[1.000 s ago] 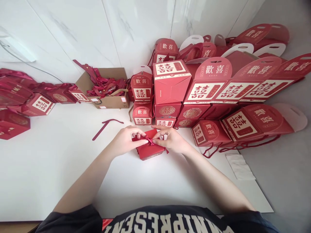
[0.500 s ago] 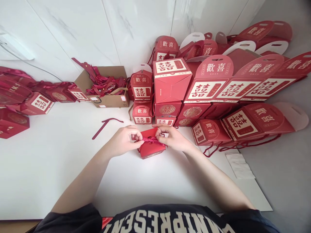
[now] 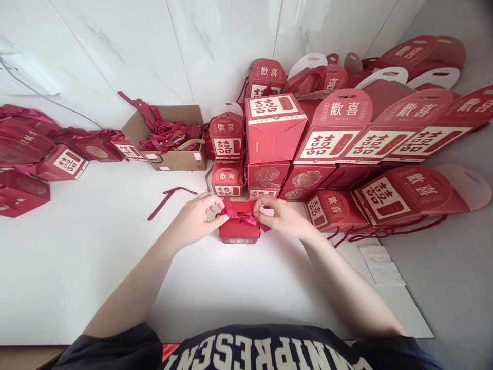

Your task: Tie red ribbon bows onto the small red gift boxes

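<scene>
In front of me on the white table sits a small red gift box (image 3: pixel 239 234) with a gold round pattern on its near side. A dark red satin ribbon (image 3: pixel 242 218) is tied in a bow across its top. My left hand (image 3: pixel 200 217) has its thumb and curled fingers at the bow's left part, which stands up and fans out. On the other side, my right hand (image 3: pixel 279 217) pinches the bow's right loop between thumb and forefinger. A ribbon tail hangs below the right fingers.
A loose ribbon strip (image 3: pixel 166 199) lies on the table (image 3: pixel 115 231) to the left. Behind it stands a cardboard box (image 3: pixel 175 160) full of ribbons. Stacked red gift boxes (image 3: pixel 275 136) fill the back right, more red boxes (image 3: pixel 65 162) the left. White paper (image 3: pixel 381 264) lies at right.
Both hands have moved slightly apart, and the bow has spread out, its left part now standing up. The small box has turned so its patterned side faces me.
</scene>
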Action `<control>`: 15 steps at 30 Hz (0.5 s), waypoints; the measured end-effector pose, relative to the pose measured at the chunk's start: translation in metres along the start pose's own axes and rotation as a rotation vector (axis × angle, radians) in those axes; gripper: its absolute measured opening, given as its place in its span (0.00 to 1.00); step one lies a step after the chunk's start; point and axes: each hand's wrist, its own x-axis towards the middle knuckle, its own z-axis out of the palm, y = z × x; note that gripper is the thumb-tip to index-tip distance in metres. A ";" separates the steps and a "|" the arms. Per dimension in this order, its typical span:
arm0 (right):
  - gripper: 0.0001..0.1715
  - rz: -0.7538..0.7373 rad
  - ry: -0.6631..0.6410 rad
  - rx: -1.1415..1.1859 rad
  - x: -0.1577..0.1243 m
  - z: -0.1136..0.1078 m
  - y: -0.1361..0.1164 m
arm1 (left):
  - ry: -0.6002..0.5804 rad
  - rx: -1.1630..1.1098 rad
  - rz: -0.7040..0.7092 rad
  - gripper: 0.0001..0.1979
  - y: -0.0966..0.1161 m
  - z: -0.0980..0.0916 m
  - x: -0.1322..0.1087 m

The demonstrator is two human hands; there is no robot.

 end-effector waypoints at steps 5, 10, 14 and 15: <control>0.09 0.003 -0.010 0.063 -0.001 -0.003 0.005 | -0.104 -0.135 0.186 0.15 0.001 -0.004 0.002; 0.12 -0.050 -0.010 0.056 0.002 -0.002 0.006 | -0.405 -0.326 0.363 0.18 -0.001 -0.017 0.003; 0.16 -0.126 -0.012 0.042 0.003 0.000 0.004 | -0.114 -0.297 0.198 0.09 -0.002 -0.013 0.006; 0.17 -0.140 -0.018 0.031 0.003 0.001 0.003 | -0.039 -0.256 0.123 0.08 -0.003 -0.010 0.007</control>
